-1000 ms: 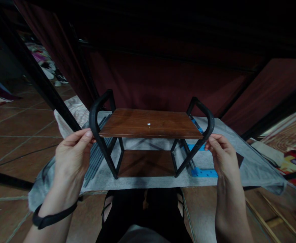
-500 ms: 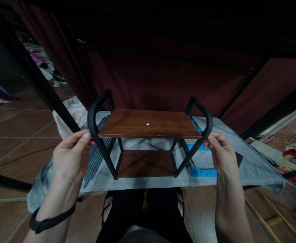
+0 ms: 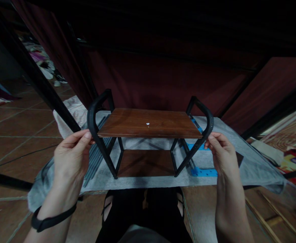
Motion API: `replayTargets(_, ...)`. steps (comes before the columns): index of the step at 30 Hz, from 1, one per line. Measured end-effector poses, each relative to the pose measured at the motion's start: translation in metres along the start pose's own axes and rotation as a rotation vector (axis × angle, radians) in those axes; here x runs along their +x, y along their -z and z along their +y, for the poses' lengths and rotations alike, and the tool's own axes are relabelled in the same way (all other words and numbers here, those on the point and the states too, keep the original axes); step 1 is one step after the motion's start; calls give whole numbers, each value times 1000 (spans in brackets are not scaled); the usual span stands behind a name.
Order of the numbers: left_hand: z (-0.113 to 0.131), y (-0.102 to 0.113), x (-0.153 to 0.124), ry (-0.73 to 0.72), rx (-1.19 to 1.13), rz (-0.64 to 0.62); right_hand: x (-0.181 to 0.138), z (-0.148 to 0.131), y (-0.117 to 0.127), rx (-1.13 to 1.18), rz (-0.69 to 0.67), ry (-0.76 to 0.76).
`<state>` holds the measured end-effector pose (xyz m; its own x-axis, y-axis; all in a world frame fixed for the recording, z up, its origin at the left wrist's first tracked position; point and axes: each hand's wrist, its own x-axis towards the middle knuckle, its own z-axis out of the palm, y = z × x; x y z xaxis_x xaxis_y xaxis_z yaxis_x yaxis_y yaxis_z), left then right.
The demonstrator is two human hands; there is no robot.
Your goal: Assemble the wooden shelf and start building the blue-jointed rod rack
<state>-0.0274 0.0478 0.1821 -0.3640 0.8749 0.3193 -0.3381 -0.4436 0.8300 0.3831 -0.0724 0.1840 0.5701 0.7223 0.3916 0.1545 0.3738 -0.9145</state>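
A small two-tier shelf rack (image 3: 148, 130) stands upright in front of me, with brown wood-look boards and black tubular side frames. A small white spot marks its top board. At the near left tube, my left hand (image 3: 73, 152) has thumb and forefinger pinched at the frame's outer side. My right hand (image 3: 221, 146) pinches the matching tube on the right in the same way. Its fingertips are partly hidden behind the thumb and tube. Beneath the rack lies a grey cloth (image 3: 137, 183) covering a low surface.
Left of the rack lie several grey rods (image 3: 96, 165). Blue perforated pieces (image 3: 204, 172) lie on the right, near a dark flat piece (image 3: 239, 158). A striped cloth (image 3: 72, 113) hangs at the left. Black posts (image 3: 44, 84) and dark red panels surround the space. A wooden frame (image 3: 274, 221) rests on the floor.
Almost nothing differs. The view has shifted very slightly; both hands keep their places at the rack's sides.
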Motion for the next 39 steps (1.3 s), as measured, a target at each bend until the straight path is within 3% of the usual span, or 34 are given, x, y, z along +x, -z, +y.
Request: replayTargets(39, 1, -2, 2, -9, -6, -14, -3, 1, 2, -79, 3, 26)
